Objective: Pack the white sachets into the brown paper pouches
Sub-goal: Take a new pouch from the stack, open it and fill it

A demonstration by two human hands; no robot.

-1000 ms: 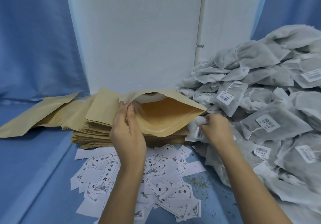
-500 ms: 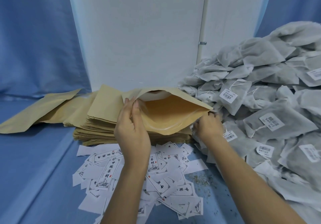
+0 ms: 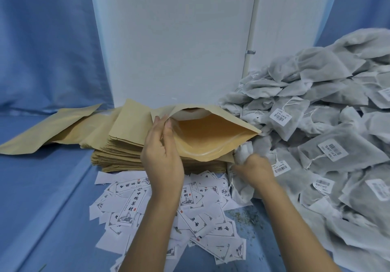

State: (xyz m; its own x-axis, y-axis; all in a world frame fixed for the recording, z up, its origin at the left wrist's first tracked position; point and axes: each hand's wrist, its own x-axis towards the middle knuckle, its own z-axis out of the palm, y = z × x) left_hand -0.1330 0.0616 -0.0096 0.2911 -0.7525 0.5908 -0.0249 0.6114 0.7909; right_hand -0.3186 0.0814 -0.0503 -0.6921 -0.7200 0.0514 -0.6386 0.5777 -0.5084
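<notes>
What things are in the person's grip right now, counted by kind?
brown paper pouch, pinched open by the left hand: 1
white sachet, clutched by the right hand: 1
Total: 2

The right hand now grips a bunched white sachet lifted off the pile, just beside the mouth of the brown pouch.

Open pouch sits over the pouch stack, labels before, sachet heap seemingly touching at right.
</notes>
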